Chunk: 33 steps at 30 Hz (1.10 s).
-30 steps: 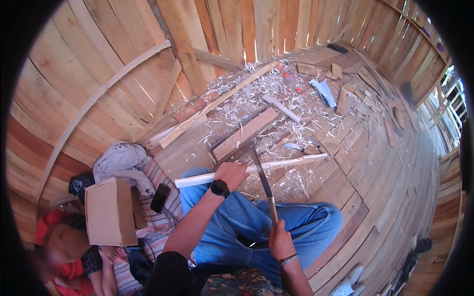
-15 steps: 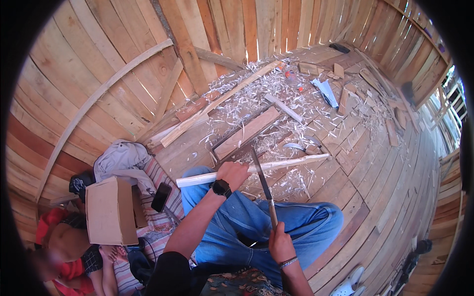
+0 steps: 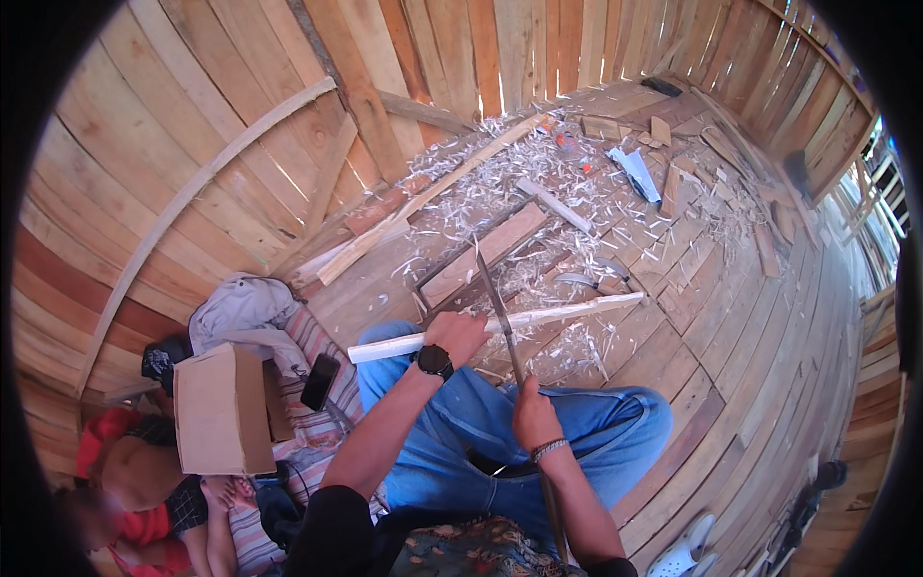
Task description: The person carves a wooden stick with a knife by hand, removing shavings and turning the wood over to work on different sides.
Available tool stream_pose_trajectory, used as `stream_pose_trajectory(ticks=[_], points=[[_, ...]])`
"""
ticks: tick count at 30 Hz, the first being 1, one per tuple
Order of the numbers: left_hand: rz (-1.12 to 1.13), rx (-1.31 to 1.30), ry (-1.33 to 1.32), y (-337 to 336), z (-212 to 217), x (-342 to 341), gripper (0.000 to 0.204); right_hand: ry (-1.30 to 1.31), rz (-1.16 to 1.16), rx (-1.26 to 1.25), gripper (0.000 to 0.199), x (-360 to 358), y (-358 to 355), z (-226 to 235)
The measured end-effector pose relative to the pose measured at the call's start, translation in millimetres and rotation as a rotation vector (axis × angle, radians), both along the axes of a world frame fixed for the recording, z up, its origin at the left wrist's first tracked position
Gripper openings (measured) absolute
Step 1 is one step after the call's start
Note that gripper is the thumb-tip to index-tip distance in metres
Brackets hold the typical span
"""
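I sit on a plank floor with my blue-jeaned legs folded. My left hand (image 3: pixel 458 337), with a black watch on the wrist, grips a long pale peeled stick (image 3: pixel 567 310) that lies across my knee and runs out to the right. My right hand (image 3: pixel 532 415), a beaded bracelet on its wrist, holds the handle of a long thin blade (image 3: pixel 495 306). The blade points up and away and crosses the stick just right of my left hand. Pale wood shavings (image 3: pixel 500 183) cover the floor beyond.
A flat board (image 3: pixel 481 256) and a long batten (image 3: pixel 428 202) lie among the shavings. A cardboard box (image 3: pixel 221 409), grey cloth (image 3: pixel 240 308) and a dark phone (image 3: pixel 319 381) sit at my left. A person in red lies at lower left. Plank walls curve round.
The stick has slid to the left through my left hand, so more of it sticks out left of my knee. The blade stays across it, shifted slightly.
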<state>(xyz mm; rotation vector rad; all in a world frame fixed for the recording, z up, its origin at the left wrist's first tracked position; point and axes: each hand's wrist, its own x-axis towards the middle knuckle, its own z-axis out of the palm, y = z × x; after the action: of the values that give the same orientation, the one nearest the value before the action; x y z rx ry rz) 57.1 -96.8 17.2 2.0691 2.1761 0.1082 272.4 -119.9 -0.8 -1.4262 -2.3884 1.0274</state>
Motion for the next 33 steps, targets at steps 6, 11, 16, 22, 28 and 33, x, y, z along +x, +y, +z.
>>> stream_pose_trajectory(ticks=[6,11,16,22,28,33], points=[[-0.008,0.011,-0.001,3,4,0,0.03,0.013,-0.062,-0.047,0.019,29,-15,43],[-0.018,0.006,-0.02,3,3,-2,0.03,0.056,-0.039,-0.091,0.019,46,-27,27],[-0.026,-0.028,-0.011,5,1,-3,0.03,0.028,-0.043,-0.097,0.018,45,-32,32],[-0.044,-0.023,-0.014,3,6,-3,0.028,-0.008,-0.046,-0.126,0.019,44,-34,33],[-0.029,-0.031,-0.035,3,10,-3,0.027,-0.025,-0.02,-0.079,0.019,47,-30,24],[-0.017,-0.02,-0.027,0,6,-2,0.028,-0.065,0.003,-0.152,0.019,50,-28,29]])
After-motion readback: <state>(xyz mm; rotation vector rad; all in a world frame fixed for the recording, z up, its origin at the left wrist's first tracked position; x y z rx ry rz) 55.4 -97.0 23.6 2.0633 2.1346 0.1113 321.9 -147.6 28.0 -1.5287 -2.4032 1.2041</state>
